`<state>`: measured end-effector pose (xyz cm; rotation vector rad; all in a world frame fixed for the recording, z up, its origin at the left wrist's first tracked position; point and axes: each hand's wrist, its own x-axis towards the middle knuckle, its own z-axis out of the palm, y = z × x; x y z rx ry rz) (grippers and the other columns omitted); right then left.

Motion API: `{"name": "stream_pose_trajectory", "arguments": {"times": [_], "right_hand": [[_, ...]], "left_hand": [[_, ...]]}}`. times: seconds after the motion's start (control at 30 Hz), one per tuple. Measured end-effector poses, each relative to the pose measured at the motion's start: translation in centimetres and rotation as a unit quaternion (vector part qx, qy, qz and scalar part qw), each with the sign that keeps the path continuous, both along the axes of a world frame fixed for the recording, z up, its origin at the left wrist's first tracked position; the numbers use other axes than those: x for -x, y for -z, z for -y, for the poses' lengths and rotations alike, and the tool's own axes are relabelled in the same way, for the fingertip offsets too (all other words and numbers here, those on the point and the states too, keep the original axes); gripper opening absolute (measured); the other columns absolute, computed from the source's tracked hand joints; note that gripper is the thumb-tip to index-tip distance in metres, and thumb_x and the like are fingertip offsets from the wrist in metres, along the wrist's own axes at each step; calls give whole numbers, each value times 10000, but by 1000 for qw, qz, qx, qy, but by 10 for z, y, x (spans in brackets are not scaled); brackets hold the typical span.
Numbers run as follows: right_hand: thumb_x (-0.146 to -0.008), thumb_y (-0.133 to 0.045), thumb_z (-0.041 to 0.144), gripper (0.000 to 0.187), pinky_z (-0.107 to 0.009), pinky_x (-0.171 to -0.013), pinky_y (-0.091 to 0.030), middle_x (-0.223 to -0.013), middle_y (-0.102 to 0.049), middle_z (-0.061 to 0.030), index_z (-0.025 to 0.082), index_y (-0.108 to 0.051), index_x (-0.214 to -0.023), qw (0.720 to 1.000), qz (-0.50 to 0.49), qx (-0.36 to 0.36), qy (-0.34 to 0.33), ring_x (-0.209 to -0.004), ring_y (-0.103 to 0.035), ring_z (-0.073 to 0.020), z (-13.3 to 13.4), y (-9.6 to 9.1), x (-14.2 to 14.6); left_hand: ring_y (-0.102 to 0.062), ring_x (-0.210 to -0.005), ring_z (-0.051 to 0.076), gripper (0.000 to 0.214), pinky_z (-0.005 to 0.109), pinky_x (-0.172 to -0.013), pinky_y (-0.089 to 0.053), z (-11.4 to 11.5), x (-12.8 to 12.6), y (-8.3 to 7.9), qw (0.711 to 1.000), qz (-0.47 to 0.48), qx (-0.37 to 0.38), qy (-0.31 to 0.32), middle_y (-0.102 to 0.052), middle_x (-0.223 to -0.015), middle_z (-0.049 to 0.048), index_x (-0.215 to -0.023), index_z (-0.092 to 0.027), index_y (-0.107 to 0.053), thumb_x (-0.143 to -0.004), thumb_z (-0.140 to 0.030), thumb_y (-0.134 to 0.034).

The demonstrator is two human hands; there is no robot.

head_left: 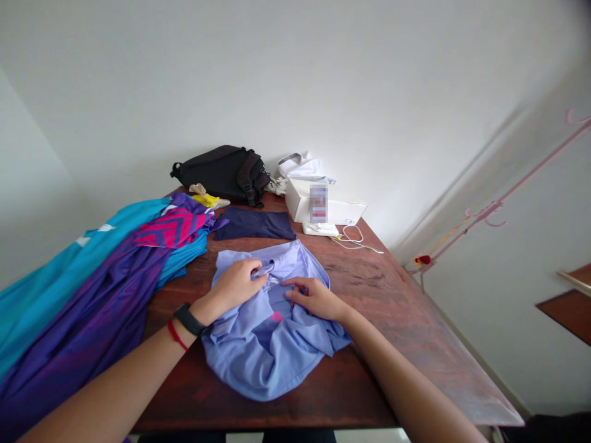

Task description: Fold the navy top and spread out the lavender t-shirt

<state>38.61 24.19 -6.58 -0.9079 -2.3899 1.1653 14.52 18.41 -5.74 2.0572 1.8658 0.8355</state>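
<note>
A light blue collared shirt (286,363) lies crumpled on the wooden table before me. My left hand (237,284) is closed on the shirt near its collar, thumb and fingers bent over the cloth. My right hand (316,298) rests on the other side of the neck opening. Its index finger points toward the collar (281,263), with a gap between it and the thumb; the other fingers are curled and partly hidden. Between the hands a white label (274,281) shows inside the neck. Lower down, a small pink patch (276,316) appears among the folds.
On the left are piled turquoise and purple garments (106,289). Behind the shirt lies folded dark navy cloth (256,224). Farther back are a black backpack (217,172), a white box (341,211), a white device with a cable (319,229) and white cloth (305,166). A pink rack (521,178) stands right.
</note>
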Motion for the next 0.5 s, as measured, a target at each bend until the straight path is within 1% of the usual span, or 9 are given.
{"name": "stream_pose_trajectory", "arguments": {"times": [0.1,0.17,0.23,0.33,0.37,0.4,0.43,0.5], "right_hand": [[-946,-637,418,362,-259,-661,-425,-729,-624,11,200,-721,-1223,1000,3,-9,0,-651,-539,-126,0,0,0],[-947,-636,418,361,-261,-663,-424,-730,-619,12,195,-722,-1218,1000,3,-10,1,-650,-534,-125,-1,1,0],[-948,-634,423,367,-261,-657,-424,-725,-617,12,195,-718,-1223,1000,4,-6,1,-646,-532,-126,-1,2,0],[-949,-632,434,371,-263,-661,-431,-722,-623,8,196,-716,-1221,1000,6,-8,1,-661,-543,-135,-1,2,-1],[-949,-630,438,373,-261,-658,-433,-721,-623,7,195,-715,-1218,1000,5,-7,0,-661,-545,-135,-1,2,-1],[-950,-628,442,375,-258,-650,-434,-720,-621,8,193,-713,-1217,1000,3,-6,-3,-653,-543,-133,-1,1,-1],[-951,-625,446,377,-252,-636,-434,-718,-618,10,192,-709,-1216,1000,1,-3,-6,-639,-540,-128,-1,1,-1],[-950,-624,451,361,-238,-596,-430,-715,-611,17,187,-706,-1182,1000,-3,4,-10,-593,-528,-113,0,-1,-1]], "left_hand": [[-620,-841,225,279,288,-734,-421,-2,2,-8,992,127,-20,-9,-688,-864,47,-832,-187,-633,-884,-453,-570],[-627,-900,236,317,296,-791,-454,-1,3,-15,973,230,-10,-1,-707,-927,51,-887,-179,-665,-839,-490,-630],[-629,-859,219,325,283,-773,-469,1,3,-22,940,339,26,25,-703,-885,34,-878,-178,-679,-809,-496,-677],[-628,-760,174,309,252,-727,-481,7,1,-30,867,482,102,70,-697,-824,9,-880,-183,-703,-805,-482,-723],[-634,-757,167,306,246,-733,-488,9,0,-32,847,512,120,81,-707,-835,8,-904,-187,-718,-800,-474,-740],[-644,-766,164,306,242,-744,-496,11,-1,-33,833,531,131,90,-720,-854,11,-927,-191,-733,-794,-466,-755],[-654,-782,166,312,240,-756,-503,13,-2,-34,824,540,138,99,-731,-877,16,-953,-196,-747,-789,-460,-766],[-672,-825,180,338,242,-771,-516,17,-3,-38,820,542,148,112,-745,-916,25,-1003,-203,-760,-782,-459,-775]]}}
